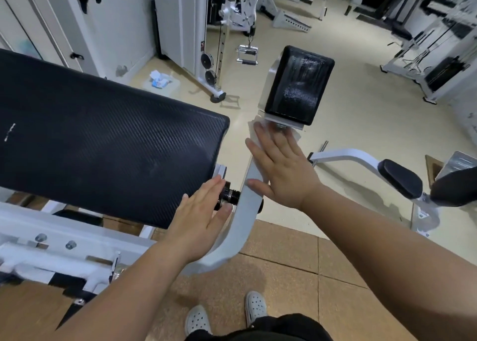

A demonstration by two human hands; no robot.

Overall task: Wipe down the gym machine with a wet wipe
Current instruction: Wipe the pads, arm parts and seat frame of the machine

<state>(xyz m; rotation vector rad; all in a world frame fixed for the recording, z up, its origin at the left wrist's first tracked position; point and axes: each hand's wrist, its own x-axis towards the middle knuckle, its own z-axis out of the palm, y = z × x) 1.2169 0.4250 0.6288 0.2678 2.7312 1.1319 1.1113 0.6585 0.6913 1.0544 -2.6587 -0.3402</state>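
Hands lie flat and open: our right hand [281, 170] presses the wet wipe [260, 131] on the white bar [251, 183] toward 12 o'clock to rub it, while our left hand [204, 211] at 9 o'clock steadies the big black pad [103, 139].

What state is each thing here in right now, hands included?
Right hand: flat, pressing the wet wipe to the arm.
Wet wipe: spread under the fingers.
White machine arm: being wiped.
Left hand: open, resting by the black knob.
Small black pad: streaked, looks wet.
Large black pad: looks dry.
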